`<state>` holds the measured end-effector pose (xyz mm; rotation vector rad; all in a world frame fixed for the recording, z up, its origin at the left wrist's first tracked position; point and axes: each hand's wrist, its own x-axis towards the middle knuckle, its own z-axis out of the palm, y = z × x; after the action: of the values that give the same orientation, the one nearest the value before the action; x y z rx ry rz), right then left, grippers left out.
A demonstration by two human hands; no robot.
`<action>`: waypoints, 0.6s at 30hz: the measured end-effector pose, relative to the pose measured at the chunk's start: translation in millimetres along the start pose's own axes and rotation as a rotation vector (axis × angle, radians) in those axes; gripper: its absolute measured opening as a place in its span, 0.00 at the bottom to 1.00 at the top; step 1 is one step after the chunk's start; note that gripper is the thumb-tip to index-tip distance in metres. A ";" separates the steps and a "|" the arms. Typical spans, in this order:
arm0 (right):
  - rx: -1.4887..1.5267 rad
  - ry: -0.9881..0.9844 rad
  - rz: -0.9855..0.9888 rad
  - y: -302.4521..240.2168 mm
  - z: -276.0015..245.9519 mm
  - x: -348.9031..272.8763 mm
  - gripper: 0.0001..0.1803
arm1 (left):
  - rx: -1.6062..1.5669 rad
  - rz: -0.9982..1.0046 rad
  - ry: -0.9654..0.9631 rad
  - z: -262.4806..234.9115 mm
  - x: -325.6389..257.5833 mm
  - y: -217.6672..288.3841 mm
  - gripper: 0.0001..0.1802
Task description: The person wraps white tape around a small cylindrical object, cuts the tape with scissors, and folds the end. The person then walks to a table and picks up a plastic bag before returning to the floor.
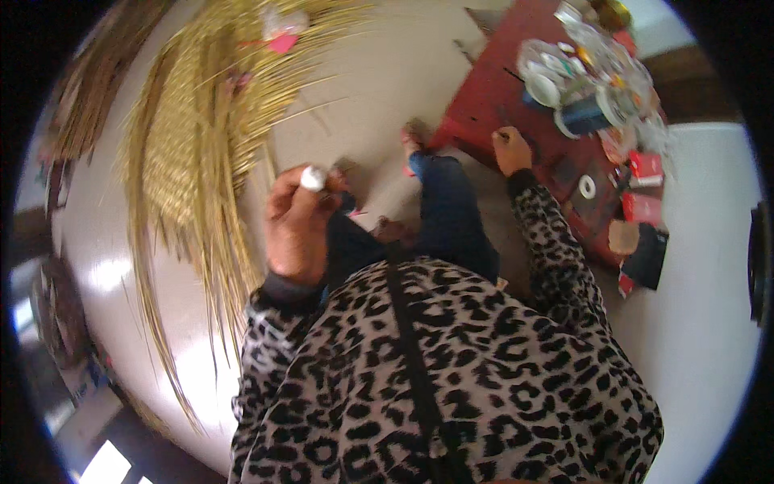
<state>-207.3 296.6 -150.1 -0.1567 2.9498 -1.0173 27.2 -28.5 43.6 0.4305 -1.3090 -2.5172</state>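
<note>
Indoors, a bare left hand (pixel 298 222) grips a small white rounded object (pixel 313 178) in its fingers, perhaps raised for easy viewing; over the cluttered red desk (pixel 492 89), the right hand's (pixel 513 152) fingers curl, their hold impossible to tell.

The person wears a pale grey jacket (pixel 355 387) with black leopard spots running down the long sleeves (pixel 552 234) to plain dark cuffs (pixel 289 290). A black zip strip (pixel 412 355) splits the front. Below are dark blue jeans (pixel 453 206).
</note>
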 end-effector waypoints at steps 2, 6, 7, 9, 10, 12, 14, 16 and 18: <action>-0.126 0.021 0.051 38.4 0.7 17.1 0.17 | -0.003 -0.042 0.080 4.1 8.3 -8.7 0.04; -0.359 0.048 0.122 82.2 2.3 47.3 0.19 | -0.001 -0.080 0.013 15.2 35.4 -24.0 0.05; -0.396 0.052 0.142 86.9 3.1 52.1 0.20 | -0.002 -0.102 0.048 17.2 44.2 -27.8 0.06; -0.433 -0.019 0.218 91.3 6.2 55.7 0.21 | -0.022 -0.127 0.038 21.2 55.6 -33.3 0.06; -0.444 -0.069 0.262 92.1 7.8 58.7 0.22 | -0.042 -0.139 0.044 24.2 63.3 -35.3 0.06; -0.480 -0.087 0.275 93.0 8.4 61.4 0.24 | -0.071 -0.170 0.047 27.4 76.6 -40.2 0.06; -0.488 -0.084 0.307 94.7 7.6 61.4 0.24 | -0.128 -0.165 0.014 30.6 87.1 -43.3 0.06; -0.449 -0.056 0.305 96.6 7.8 57.0 0.24 | -0.053 -0.184 0.041 34.0 96.1 -41.6 0.12; -0.399 -0.077 0.240 99.0 9.6 49.7 0.27 | -0.088 -0.172 0.059 38.0 102.4 -37.8 0.11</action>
<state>-265.1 363.2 -217.8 0.1480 2.9671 -0.3822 -85.2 -17.1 19.3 0.6171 -1.1803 -2.6665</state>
